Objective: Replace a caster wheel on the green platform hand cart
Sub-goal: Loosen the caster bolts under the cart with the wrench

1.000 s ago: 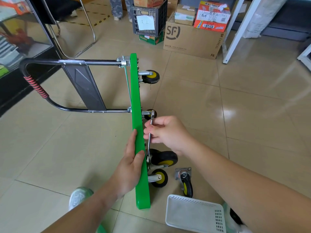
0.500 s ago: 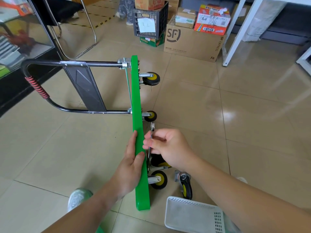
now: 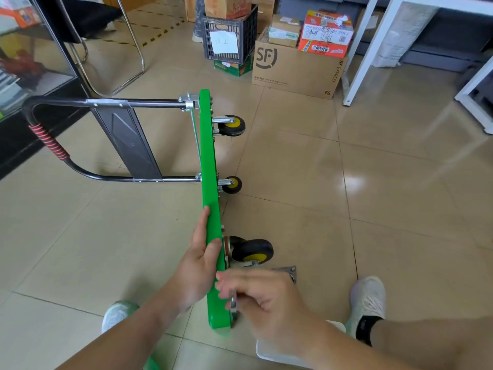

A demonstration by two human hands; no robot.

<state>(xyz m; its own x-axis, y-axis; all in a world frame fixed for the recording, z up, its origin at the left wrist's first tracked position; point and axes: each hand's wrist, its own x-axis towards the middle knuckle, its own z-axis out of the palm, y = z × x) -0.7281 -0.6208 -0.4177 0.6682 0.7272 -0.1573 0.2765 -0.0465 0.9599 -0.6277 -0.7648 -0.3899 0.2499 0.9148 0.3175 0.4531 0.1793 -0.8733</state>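
In the head view the green platform hand cart (image 3: 209, 161) stands on its long edge on the tiled floor (image 3: 373, 209). It runs from upper centre to lower centre of the frame, with its handle (image 3: 50, 140) reaching left. That pose turns the wheeled underside to the right, where it can be worked on.

The left hand (image 3: 198, 265), at lower centre, wraps fingers and thumb over the deck's top edge, apparently to hold it upright. The right hand (image 3: 261, 300), just below and right of it, is motion-blurred. Its fingers curl on a slim metal tool (image 3: 233, 303), probably a wrench, held close to the deck's near corner — seemingly at a caster bolt.

Three casters show on the underside: far (image 3: 232, 126), middle (image 3: 232, 185) and near (image 3: 253, 252). Any fourth is hidden behind the right hand. One loose mounting plate (image 3: 289, 272) peeks out above that hand, and one white basket (image 3: 272, 355) sits at the bottom edge — likely for parts.
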